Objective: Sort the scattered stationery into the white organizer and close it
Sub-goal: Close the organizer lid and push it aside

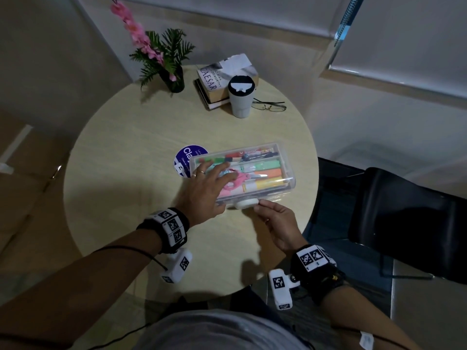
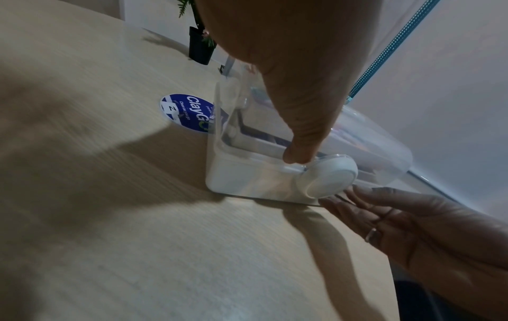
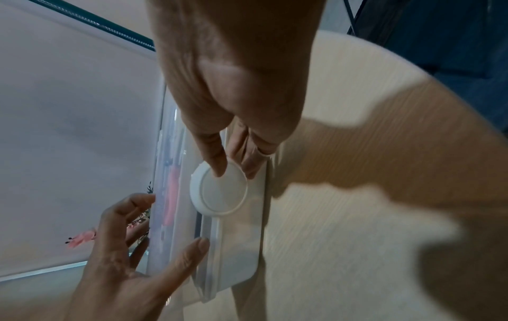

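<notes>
The white organizer lies on the round table, its clear lid lowered over markers, pink scissors and pens. My left hand lies flat on the lid's left half with fingers spread, and its thumb rests at the lid's front edge. A round white latch on the front wall sticks out at a tilt. My right hand touches the latch's right end with straight fingertips. The latch face is otherwise uncovered. The latch also shows above the right fingers.
A purple round sticker lies partly under the organizer's left end. At the table's far side stand a potted plant, stacked books, a white tumbler and glasses. A black chair stands to the right.
</notes>
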